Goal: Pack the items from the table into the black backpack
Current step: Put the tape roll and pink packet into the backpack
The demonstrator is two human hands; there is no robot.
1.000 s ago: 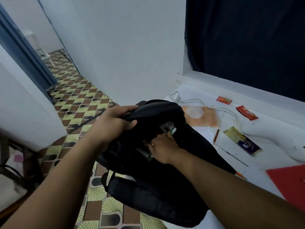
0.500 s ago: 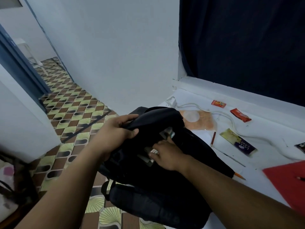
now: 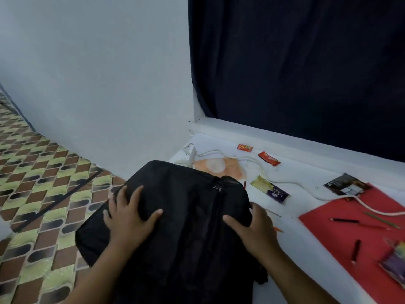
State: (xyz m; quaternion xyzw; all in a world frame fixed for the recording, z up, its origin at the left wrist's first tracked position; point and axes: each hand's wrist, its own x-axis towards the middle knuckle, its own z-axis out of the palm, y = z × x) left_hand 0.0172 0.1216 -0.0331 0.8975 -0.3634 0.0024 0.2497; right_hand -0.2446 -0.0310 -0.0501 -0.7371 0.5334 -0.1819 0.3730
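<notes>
The black backpack (image 3: 186,205) lies at the left end of the white table (image 3: 306,172), partly hanging over the edge, with a metal zip pull on top. My left hand (image 3: 129,218) rests on its left side with fingers spread. My right hand (image 3: 252,227) grips its right edge, thumb on top. On the table lie a red sachet (image 3: 244,147), a red wrapper (image 3: 269,158), a purple and yellow packet (image 3: 269,189), a dark packet (image 3: 346,185) and a red sheet (image 3: 361,238) with a black pencil (image 3: 344,220), a green pencil (image 3: 381,220) and a red crayon (image 3: 356,252).
A white power strip (image 3: 189,152) and its cable (image 3: 252,161) lie behind the pack beside an orange patch (image 3: 219,166). An orange pencil (image 3: 278,229) pokes out by my right hand. A dark curtain (image 3: 295,62) hangs behind the table. Patterned floor tiles (image 3: 43,183) lie to the left.
My right hand has come out of the pack's opening and my left hand has let go of the top flap. Both now lie on the pack's outside. The view has swung right.
</notes>
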